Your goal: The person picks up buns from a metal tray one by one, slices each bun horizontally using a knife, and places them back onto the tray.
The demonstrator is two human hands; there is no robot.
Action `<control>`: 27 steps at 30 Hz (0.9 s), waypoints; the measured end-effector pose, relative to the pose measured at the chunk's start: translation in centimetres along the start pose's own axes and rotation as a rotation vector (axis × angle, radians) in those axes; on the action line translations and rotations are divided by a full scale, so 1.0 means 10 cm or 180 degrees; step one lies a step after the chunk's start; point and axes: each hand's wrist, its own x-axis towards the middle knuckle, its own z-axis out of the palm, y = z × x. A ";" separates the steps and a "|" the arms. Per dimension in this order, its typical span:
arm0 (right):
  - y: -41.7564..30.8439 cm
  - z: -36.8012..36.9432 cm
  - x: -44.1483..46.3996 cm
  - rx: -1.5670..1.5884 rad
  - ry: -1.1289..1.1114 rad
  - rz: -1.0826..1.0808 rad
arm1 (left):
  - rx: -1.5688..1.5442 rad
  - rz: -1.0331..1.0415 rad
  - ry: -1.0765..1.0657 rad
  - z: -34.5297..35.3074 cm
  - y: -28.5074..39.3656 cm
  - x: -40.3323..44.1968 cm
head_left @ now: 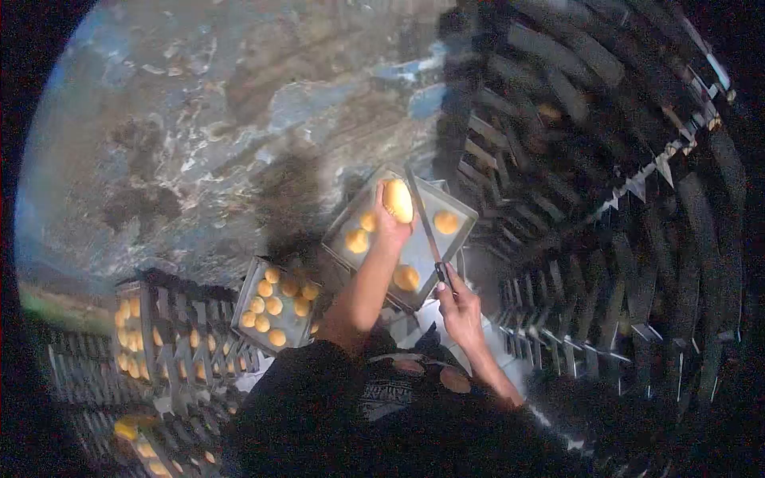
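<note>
My left hand (390, 224) is wrapped round a golden bread roll (398, 200) and holds it up over a metal tray (463, 212). In my right hand (460, 307) is the black handle of a long knife (424, 217), its blade pointing away from me, just right of the roll and apart from it. Several rolls lie on the tray below: one at the right (445, 222), one near the front (406, 277), and others to the left of my left hand (356, 240).
A second tray (252, 290) with several round rolls stands to the left. Farther left is a dark rack (148, 319) with more rolls. Dark slatted racks (613, 271) fill the right side. A worn, stained wall or surface (215, 119) lies beyond the trays.
</note>
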 end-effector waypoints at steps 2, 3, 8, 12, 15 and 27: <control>-0.05 0.03 -0.05 -0.0124 0.0008 -0.0128 | 0.0025 0.0067 0.0128 0.10 0.07 -0.06; -0.05 0.03 -0.07 -0.0213 0.0033 -0.0257 | -0.0074 -0.0007 -0.0067 0.14 0.08 -0.07; -0.15 0.02 -0.17 -0.0529 0.0077 -0.0552 | -0.0240 0.0083 -0.0439 0.28 0.08 -0.13; -0.14 -0.01 -0.27 -0.0690 0.0038 -0.0369 | -0.0208 0.0126 -0.0524 0.40 0.04 -0.34; -0.05 0.02 -0.31 -0.0579 0.0132 -0.0484 | -0.0194 0.0075 -0.0578 0.33 0.01 -0.32; -0.22 -0.08 -0.39 -0.0866 0.0069 -0.0584 | -0.0172 0.0220 -0.0236 0.25 0.03 -0.31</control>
